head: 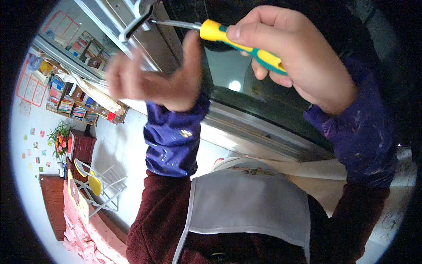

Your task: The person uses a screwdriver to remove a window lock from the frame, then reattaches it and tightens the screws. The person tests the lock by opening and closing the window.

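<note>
My right hand (290,49) is closed around the yellow and green handle of a screwdriver (242,48). The metal shaft points left, its tip at or very near a screw beside a white door or window handle (136,23) with a dark strip. This handle sits on a metal frame (165,43). Below the shaft, my left hand (158,76) is blurred, with its thumb raised and fingers apart, holding nothing that I can see. Whether the left thumb touches the screwdriver, I cannot tell.
Dark glass (227,66) in a metal frame lies behind the hands. At the left are a bookshelf (71,102), a red-brown cabinet (82,145) with flowers, a folding chair with yellow parts (94,183) and a bed with pink bedding (79,231). A pale curtain (316,171) hangs at the lower right.
</note>
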`<state>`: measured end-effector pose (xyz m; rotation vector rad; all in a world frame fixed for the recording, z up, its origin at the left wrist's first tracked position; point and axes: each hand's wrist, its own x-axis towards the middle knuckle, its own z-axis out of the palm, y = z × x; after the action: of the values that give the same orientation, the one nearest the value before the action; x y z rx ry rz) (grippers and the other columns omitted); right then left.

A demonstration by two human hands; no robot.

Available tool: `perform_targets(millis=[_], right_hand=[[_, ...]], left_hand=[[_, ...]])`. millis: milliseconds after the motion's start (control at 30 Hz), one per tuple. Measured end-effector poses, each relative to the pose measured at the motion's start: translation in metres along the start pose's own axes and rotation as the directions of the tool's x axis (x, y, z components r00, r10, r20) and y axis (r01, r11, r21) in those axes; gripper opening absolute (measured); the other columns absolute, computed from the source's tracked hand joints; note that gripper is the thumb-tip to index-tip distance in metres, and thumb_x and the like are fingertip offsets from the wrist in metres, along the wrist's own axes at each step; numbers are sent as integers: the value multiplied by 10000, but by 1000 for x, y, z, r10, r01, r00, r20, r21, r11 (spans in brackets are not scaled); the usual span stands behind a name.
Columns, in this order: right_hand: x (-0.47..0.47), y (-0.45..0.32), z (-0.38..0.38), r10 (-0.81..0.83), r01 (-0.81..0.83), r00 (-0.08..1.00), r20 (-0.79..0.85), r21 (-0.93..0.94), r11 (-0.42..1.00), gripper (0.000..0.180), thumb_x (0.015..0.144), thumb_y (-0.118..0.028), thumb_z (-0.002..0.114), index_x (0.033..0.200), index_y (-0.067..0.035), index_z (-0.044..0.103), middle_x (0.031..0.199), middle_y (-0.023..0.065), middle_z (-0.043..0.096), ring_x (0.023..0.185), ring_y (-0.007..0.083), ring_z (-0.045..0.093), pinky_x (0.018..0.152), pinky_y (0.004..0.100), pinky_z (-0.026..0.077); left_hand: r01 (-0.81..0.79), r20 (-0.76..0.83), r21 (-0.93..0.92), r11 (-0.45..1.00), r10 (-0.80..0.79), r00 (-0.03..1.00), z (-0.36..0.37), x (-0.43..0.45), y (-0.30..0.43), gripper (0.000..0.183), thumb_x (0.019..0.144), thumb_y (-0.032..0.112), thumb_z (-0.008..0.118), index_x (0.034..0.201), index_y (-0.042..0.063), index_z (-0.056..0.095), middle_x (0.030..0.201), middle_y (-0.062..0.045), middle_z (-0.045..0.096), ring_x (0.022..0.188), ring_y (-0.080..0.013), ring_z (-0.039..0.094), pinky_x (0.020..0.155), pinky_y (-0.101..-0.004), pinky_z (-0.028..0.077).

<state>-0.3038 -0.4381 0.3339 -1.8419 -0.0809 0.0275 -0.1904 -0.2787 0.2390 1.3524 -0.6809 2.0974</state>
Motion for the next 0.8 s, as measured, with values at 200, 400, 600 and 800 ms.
perform_targets(millis=[200,400,600,800], right_hand=[[-7,-4,3,-276,240,954,-113,-258,936,213,793,-149,682,920,-29,560,819,56,563,594,133,556,579,219,462],[-4,15,-14,-825,561,394,405,-817,-133,442,664,14,736,1067,-66,571,968,94,555,773,206,587,656,271,487],[-8,14,-21,-775,496,454,440,-847,-190,353,703,-40,704,1044,-53,612,910,116,552,711,236,572,586,282,483],[6,12,-10,-768,537,436,469,-820,-196,273,735,-54,675,1000,-26,617,884,120,566,636,203,566,511,263,475]], left_hand=[[3,237,-372,928,92,967,7,15,17,359,609,46,753,956,109,685,916,-68,633,712,-185,561,574,-257,468],[-53,210,-355,934,135,968,10,24,8,373,591,100,766,951,97,668,883,-54,627,716,-209,553,611,-272,442],[335,230,139,932,-360,904,-25,-6,-14,927,563,310,874,1280,26,360,1135,-130,390,1065,-253,383,865,-361,332],[365,370,268,892,-445,816,-30,-29,-49,822,672,351,796,1276,-24,383,1157,-181,424,1064,-286,383,933,-394,290]])
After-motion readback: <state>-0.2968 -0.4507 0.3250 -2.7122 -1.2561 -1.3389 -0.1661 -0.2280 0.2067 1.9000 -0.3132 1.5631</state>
